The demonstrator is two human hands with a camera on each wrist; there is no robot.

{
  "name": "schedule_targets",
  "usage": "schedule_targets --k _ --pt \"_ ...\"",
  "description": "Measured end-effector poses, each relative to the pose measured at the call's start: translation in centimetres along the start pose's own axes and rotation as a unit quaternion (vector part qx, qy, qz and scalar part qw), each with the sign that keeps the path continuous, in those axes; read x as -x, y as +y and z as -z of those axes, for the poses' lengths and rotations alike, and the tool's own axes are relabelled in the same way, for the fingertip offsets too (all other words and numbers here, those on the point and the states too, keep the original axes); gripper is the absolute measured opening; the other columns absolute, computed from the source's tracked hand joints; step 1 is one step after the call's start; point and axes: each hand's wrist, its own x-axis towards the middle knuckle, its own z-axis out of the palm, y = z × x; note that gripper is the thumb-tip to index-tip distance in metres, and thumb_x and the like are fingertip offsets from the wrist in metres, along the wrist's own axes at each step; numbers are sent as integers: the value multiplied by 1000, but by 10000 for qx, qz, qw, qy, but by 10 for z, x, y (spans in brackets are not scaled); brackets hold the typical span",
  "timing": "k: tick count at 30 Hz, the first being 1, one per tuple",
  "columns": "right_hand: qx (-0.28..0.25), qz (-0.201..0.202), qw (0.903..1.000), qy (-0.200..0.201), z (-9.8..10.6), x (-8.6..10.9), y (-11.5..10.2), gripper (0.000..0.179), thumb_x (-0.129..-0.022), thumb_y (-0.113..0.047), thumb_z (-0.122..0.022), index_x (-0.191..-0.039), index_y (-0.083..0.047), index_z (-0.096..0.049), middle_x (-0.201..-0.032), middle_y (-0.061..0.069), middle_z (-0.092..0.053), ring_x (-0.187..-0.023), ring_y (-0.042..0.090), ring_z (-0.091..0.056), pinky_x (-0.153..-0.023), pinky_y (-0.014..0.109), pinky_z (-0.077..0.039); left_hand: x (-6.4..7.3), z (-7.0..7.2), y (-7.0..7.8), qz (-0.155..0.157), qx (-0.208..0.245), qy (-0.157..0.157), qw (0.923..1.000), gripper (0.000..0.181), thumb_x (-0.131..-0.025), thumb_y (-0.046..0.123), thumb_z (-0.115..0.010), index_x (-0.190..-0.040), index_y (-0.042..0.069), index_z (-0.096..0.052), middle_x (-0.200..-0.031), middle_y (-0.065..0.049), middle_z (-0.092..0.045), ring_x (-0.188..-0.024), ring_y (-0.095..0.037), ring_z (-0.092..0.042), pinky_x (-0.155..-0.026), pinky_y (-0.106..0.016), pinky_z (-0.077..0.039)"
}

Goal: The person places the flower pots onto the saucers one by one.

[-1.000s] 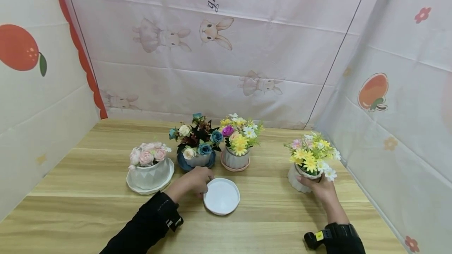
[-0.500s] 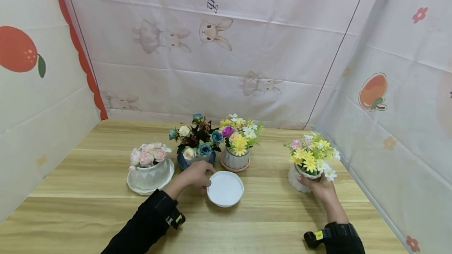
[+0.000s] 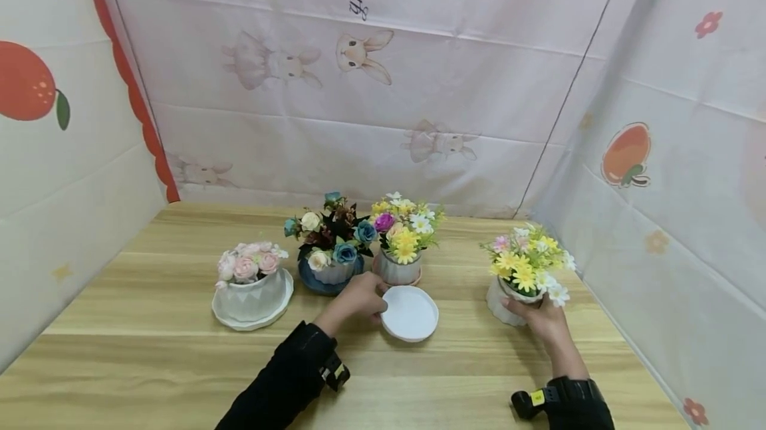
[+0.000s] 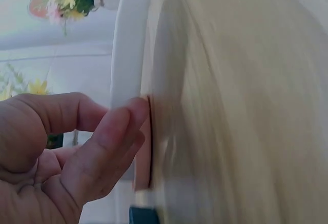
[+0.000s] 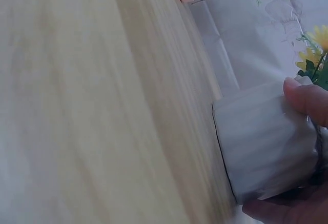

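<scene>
My left hand (image 3: 361,298) pinches the left edge of a round white saucer (image 3: 410,314). In the left wrist view the thumb and fingers grip the saucer's rim (image 4: 129,49), and a shadow on the wood suggests it is raised off the table. Over on the right, my right hand (image 3: 544,318) holds a whitish flowerpot (image 3: 500,304) with yellow, white and pink flowers (image 3: 522,269). The right wrist view has the thumb on one side of the pot (image 5: 269,142) and fingers on the other; its base looks on or close to the wood.
A pot of pink roses (image 3: 247,300) stands on a white saucer (image 3: 281,309) at left. Behind my left hand are a pot with blue and cream flowers (image 3: 334,274) on a blue saucer (image 3: 311,282) and a pot with yellow and purple flowers (image 3: 399,270). Printed cloth (image 3: 479,84) surrounds the wooden table (image 3: 149,370).
My left hand has lifted the white saucer and carried it to the right, towards the pot in my right hand. The right hand and its pot stay about where they were.
</scene>
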Motion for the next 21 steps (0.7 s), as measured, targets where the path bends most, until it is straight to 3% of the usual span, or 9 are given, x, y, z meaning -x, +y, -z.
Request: schedule_targets --k 6,11,15,21 --pt "99 -209 9997 7 -2 1 -6 117 -68 -36 -83 -151 -18 -1 -152 18 -7 -136 38 -7 -106 55 -8 -9 -17 9 92 -264 226 9994 7 -69 -3 -62 -70 4 -64 -60 -3 -57 -48 -13 -54 -44 -23 -44" --pt "126 -278 9995 -37 -4 8 -21 113 -72 -26 -81 -150 -16 -1 -152 19 -7 -136 37 -7 -107 54 -8 -17 -30 15 71 -562 374 9977 28 -69 -2 -64 -52 11 -45 -49 3 -43 -44 -12 -46 -41 -21 -35" --pt "177 -399 9990 -74 -5 14 -32 110 -76 -17 -78 -150 -15 3 -152 18 -6 -137 35 -7 -108 52 -8 -23 -39 19 95 -349 396 9986 36 -68 -5 -63 -51 11 -36 -45 4 -35 -39 -10 -41 -38 -19 -31" --pt "317 -538 9980 -83 -5 15 -35 109 -77 -14 -76 -150 -13 5 -152 19 -5 -137 36 -6 -108 51 -8 -30 -45 28 138 -120 357 9992 14 -70 -6 -62 -66 3 -52 -55 -2 -48 -46 -14 -50 -43 -22 -39"
